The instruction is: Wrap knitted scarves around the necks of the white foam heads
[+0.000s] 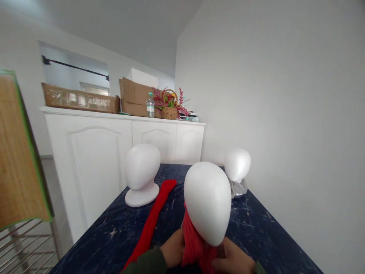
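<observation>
Partway, seemingly: red scarf [196,243] gathered around neck of nearest foam head [207,201] at near table [265,228] edge, gripped by left hand [172,249] and right hand [232,258]; long tail trailing left, unwrapped. 2 other heads bare of red.

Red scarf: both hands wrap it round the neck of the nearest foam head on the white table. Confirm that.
Not quite. The table is dark blue marble-patterned, not white, as the head view shows. Both hands, left hand and right hand, do hold the red scarf under the nearest foam head.
</observation>
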The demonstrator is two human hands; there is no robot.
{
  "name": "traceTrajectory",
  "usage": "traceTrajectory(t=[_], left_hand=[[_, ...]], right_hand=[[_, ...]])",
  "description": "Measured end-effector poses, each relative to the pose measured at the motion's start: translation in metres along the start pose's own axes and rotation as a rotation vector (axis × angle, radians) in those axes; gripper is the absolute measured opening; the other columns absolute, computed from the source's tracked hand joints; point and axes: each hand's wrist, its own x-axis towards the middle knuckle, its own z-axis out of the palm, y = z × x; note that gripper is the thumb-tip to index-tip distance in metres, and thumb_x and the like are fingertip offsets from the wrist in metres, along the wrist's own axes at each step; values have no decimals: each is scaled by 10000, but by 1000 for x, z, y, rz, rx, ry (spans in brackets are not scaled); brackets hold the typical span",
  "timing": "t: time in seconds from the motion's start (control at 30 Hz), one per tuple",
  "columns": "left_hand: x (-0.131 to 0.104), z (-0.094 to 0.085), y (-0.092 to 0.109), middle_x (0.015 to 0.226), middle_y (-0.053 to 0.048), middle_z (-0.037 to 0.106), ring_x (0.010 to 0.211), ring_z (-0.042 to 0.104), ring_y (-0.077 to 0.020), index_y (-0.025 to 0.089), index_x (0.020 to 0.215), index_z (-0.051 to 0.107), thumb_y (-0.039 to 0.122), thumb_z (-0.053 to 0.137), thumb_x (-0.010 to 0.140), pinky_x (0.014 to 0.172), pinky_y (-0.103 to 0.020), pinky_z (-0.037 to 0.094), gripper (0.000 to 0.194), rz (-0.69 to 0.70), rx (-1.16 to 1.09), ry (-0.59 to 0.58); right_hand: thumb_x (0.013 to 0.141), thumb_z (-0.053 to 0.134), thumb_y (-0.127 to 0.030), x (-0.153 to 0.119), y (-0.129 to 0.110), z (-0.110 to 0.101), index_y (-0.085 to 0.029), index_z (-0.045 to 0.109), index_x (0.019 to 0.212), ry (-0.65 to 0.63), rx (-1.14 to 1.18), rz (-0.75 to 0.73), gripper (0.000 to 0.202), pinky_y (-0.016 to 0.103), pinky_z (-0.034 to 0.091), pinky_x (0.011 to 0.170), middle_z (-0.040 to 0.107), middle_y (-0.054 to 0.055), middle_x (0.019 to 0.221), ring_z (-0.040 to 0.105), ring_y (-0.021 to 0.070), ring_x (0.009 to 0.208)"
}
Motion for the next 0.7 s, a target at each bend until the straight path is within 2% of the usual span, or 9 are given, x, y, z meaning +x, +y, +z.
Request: traceTrajectory(t=[0.07,0.13,0.23,0.3,0.4,0.5,0.6,0.7], left_hand=[[1,2,0,1160,-102,559,1049,515,-279,146,1144,549,295,622,725,946,-396,413,451,5,-14,9],[2,1,-3,1136,-108,572,1032,526,-277,134,1127,560,305,622,722,934,-397,423,445,12,-7,8],[-1,-5,-5,1139,-107,567,1043,515,-265,137,1115,568,291,642,700,949,-385,405,449,24,64,-25],[-4,-11,-3,1151,-93,561,1061,505,-247,159,1135,555,282,616,725,965,-373,386,432,6,108,-106],[-8,-19,-3,1106,-72,591,1056,512,-230,193,1133,560,305,570,761,974,-365,373,388,-77,116,-265],[-9,-22,-11,1067,-59,612,1097,485,-233,189,1042,619,350,552,765,1009,-350,330,328,-130,95,-310],[-9,-20,-18,1023,-65,631,1074,505,-256,159,933,662,412,532,758,991,-367,353,335,-159,8,-292],[-8,-11,-15,1075,-73,612,1088,494,-279,144,945,662,404,560,732,1005,-391,335,351,-205,-40,-252]], right_hand=[[637,586,-245,5,11,12,-172,568,1093,90,2,-14,462,350,456,780,649,77,912,609,236,821],[666,576,-287,13,23,24,-161,612,1017,282,-87,-16,375,343,459,776,655,87,875,609,242,807],[720,530,-368,21,34,34,-132,662,848,459,-204,64,298,331,476,710,660,113,766,615,262,748],[732,522,-404,25,35,35,-121,659,846,538,-201,74,335,330,477,705,661,124,775,614,275,771],[739,532,-426,28,32,37,-125,605,1001,653,-55,-13,406,329,445,828,637,118,966,575,267,939],[732,537,-430,30,28,45,-139,598,976,680,90,-16,385,351,443,835,638,107,952,581,258,912],[715,548,-347,29,22,53,-148,612,939,587,148,-32,306,352,455,803,641,101,919,593,251,864],[708,500,-208,22,16,54,-160,610,983,495,46,-112,300,332,419,870,614,86,1009,557,230,959]])
